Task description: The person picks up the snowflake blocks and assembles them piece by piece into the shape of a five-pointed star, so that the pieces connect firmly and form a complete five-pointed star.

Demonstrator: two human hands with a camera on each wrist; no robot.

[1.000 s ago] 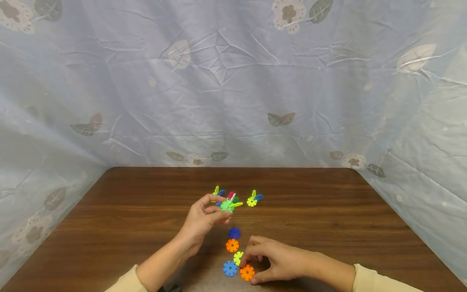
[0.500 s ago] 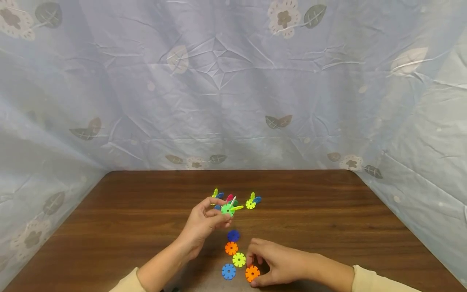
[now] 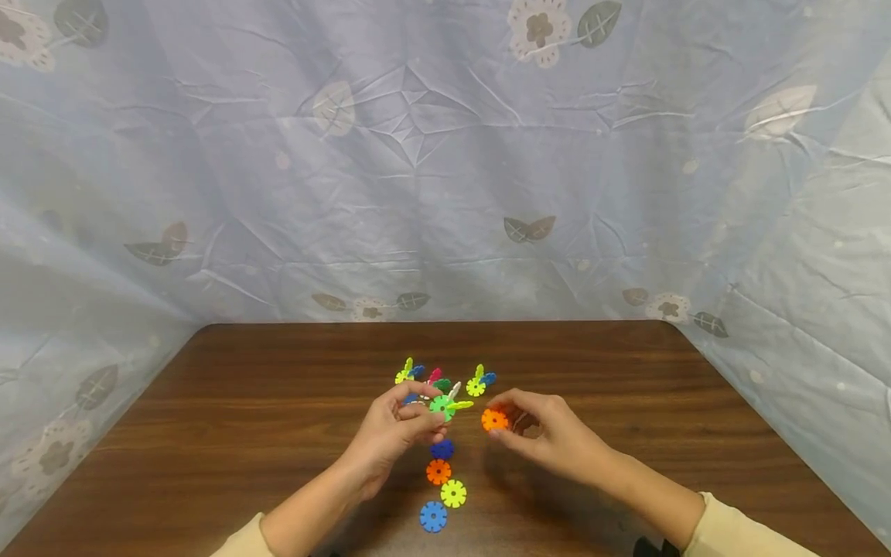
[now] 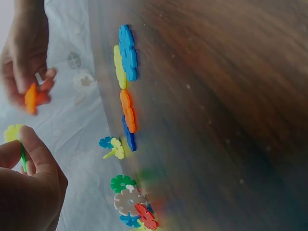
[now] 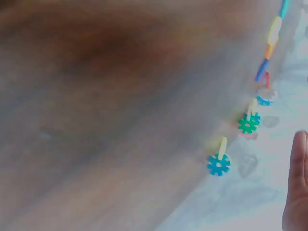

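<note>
In the head view my left hand (image 3: 393, 429) pinches a green notched disc (image 3: 442, 407), with a white disc (image 3: 455, 391) and a yellow disc (image 3: 462, 404) slotted into it. My right hand (image 3: 557, 433) holds an orange notched disc (image 3: 494, 419) by its edge between thumb and fingers, raised above the table and just right of the green piece, apart from it. Both held pieces also show in the left wrist view, the orange disc (image 4: 31, 99) blurred. Only part of my right hand (image 5: 297, 185) enters the right wrist view, where its disc is out of sight.
Toward me on the table lie loose discs: dark blue (image 3: 442, 449), orange (image 3: 438, 471), yellow (image 3: 453, 493) and light blue (image 3: 433, 517). Behind my hands stand a yellow-and-blue assembly (image 3: 476, 385) and a multicoloured cluster (image 3: 435, 379), partly covered by my left hand. A patterned curtain (image 3: 418, 193) hangs behind.
My right hand has slid the orange disc right, away from the yellow and light blue ones, then lifted it forward beside the green piece. The left hand's piece has turned and shifted slightly.
</note>
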